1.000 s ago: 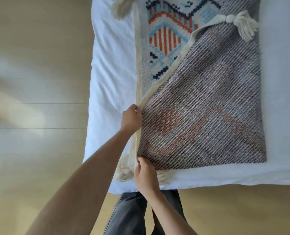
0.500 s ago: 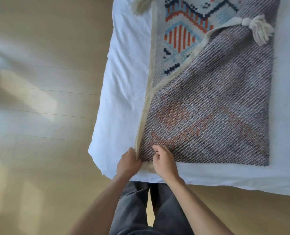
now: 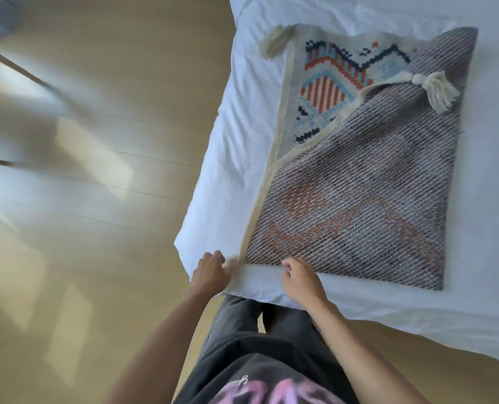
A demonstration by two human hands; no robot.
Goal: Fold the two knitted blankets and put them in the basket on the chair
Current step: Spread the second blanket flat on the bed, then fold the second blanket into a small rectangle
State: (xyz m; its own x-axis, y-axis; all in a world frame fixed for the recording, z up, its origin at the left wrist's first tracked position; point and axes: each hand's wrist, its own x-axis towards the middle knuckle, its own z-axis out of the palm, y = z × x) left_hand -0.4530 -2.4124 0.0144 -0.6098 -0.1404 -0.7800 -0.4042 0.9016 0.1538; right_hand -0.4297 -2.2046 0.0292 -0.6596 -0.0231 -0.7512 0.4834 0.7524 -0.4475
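the left hand (image 3: pixel 211 271) has its fingers (image 3: pixel 217 258) curled tight, pinching the cream corner of the knitted blanket with cream border and orange, blue and navy zigzags (image 3: pixel 359 185), at the near left corner of the white-sheeted bed (image 3: pixel 236 141). the right hand (image 3: pixel 302 277), just beside it, bends its fingers onto the blanket's near hem, apparently pinching it. the blanket lies flat, folded diagonally, ribbed grey reverse uppermost. a shaggy cream tassel (image 3: pixel 437 88) rests on the folded-over corner. pale wooden plank floor (image 3: pixel 96 199) lies left of the bed.
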